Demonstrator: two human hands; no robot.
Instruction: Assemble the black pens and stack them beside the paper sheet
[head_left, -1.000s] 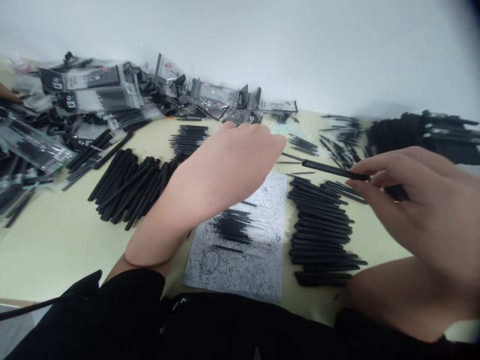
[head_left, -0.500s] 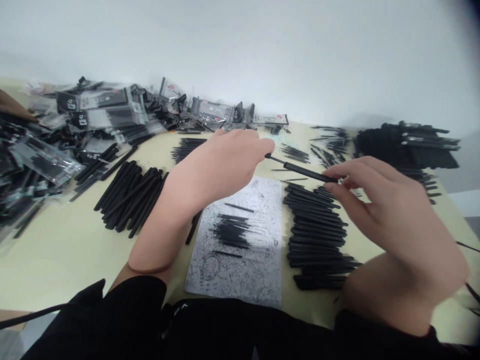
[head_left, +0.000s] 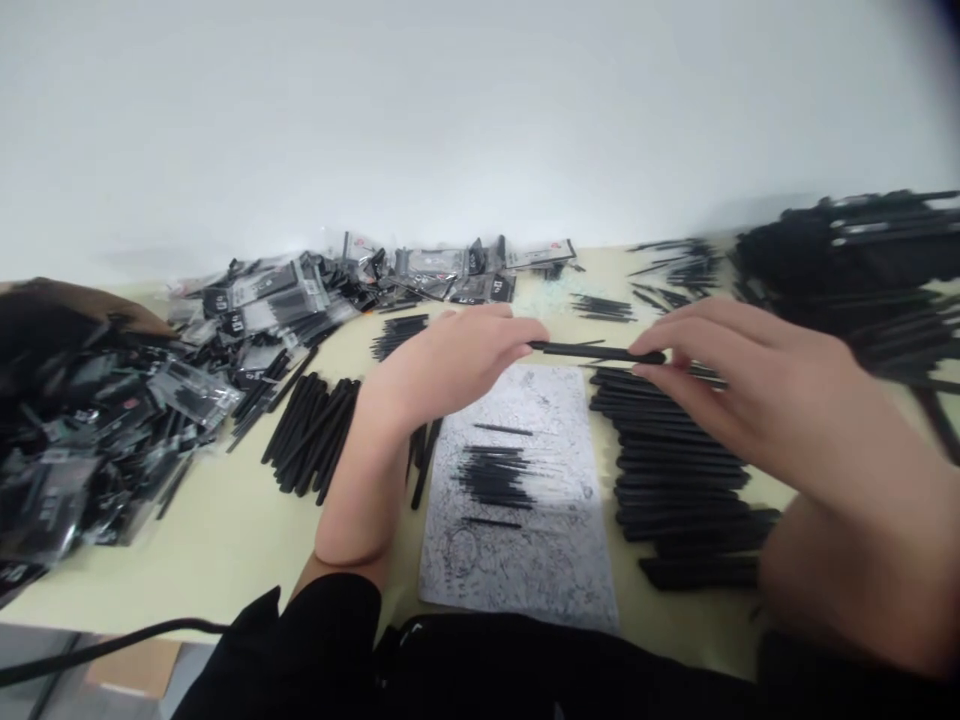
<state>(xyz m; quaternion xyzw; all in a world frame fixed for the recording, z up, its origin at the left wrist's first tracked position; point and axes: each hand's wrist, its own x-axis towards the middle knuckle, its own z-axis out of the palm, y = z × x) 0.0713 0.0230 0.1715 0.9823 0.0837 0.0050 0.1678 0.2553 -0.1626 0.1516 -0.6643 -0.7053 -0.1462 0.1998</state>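
Observation:
Both hands hold one black pen barrel [head_left: 596, 352] level above a patterned sheet [head_left: 525, 545]. My left hand [head_left: 450, 365] pinches its left end, where a thin refill enters the barrel. My right hand [head_left: 720, 375] pinches its right end between thumb and fingers. A small heap of thin black refills [head_left: 495, 475] lies on the sheet below. A row of black barrels [head_left: 675, 470] lies under my right hand.
Another group of black barrels [head_left: 311, 435] lies left of my left forearm. Bagged pen packs [head_left: 247, 310] pile up at the left and back. A large black heap [head_left: 847, 260] fills the far right. A black cable [head_left: 112, 645] runs off the table's near left edge.
The view has swung left and down. My two hands have come closer together, and the barrel between them has levelled out over the sheet's far edge.

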